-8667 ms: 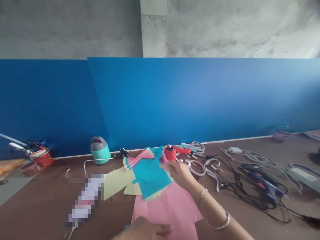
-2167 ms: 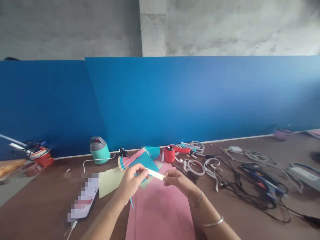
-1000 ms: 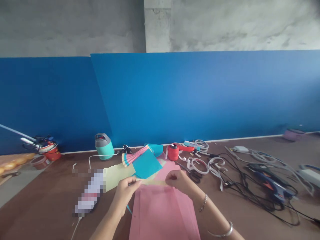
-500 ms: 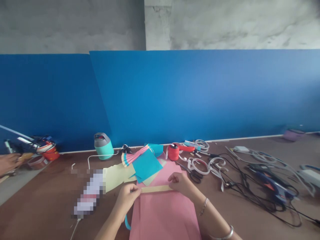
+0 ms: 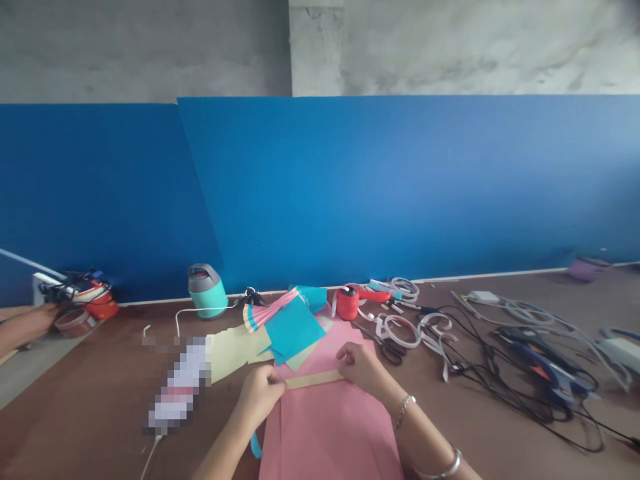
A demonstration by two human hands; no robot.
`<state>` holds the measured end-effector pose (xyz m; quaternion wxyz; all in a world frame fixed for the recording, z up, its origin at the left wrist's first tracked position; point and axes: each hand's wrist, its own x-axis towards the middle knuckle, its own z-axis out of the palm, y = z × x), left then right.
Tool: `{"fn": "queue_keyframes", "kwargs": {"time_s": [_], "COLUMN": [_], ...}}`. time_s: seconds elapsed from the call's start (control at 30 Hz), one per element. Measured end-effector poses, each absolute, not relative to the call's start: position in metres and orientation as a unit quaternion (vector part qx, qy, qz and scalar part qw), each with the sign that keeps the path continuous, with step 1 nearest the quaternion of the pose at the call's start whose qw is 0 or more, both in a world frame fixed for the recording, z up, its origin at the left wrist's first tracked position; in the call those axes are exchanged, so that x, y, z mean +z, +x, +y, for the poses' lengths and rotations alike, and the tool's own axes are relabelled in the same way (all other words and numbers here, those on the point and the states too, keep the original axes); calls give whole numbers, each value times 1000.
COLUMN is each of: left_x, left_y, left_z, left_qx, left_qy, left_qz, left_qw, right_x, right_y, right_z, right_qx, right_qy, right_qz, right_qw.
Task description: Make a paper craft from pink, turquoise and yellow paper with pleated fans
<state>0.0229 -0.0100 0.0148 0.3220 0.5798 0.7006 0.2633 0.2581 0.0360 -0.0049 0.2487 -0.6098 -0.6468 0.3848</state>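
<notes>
A narrow pale yellow paper strip [image 5: 314, 380] stretches between my two hands, over large pink paper sheets [image 5: 335, 427]. My left hand [image 5: 260, 393] pinches its left end between thumb and fingers. At the other end, my right hand [image 5: 356, 365] is closed on the strip, fingers curled. Beyond my hands lie blue paper squares [image 5: 295, 331], pale yellow sheets [image 5: 233, 353] and a pleated fan of pink, yellow and blue paper [image 5: 270, 311]. A bit of blue paper [image 5: 255, 445] peeks out beside my left wrist.
Scissors [image 5: 391, 350], a red spool [image 5: 347, 303] and white ribbon loops [image 5: 403, 331] lie right of the papers. Black cables [image 5: 505, 380] and a glue gun [image 5: 545, 373] are farther right. A turquoise container [image 5: 208, 293] stands behind. Another person's hand [image 5: 35, 327] reaches in at far left.
The strip's left end has dipped slightly and my left hand has shifted a little right. The other person's hand at far left has moved rightward, towards the brown tape roll.
</notes>
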Motion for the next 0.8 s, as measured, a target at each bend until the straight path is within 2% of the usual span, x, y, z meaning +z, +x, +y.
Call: {"fn": "queue_keyframes", "kwargs": {"time_s": [0.27,0.8], "left_x": [21,11], "left_y": [26,21], "left_z": [-11,-9], "left_qx": [237,217], "left_qy": [585,599], "left_qz": [708,696], "left_qw": [316,330], "right_x": [8,-1], "right_y": [252,255], "right_z": [30,29], "right_qx": [352,315], "right_qy": [-637,-638], "right_qz": [-657,-678], "right_qw": [196,183]}}
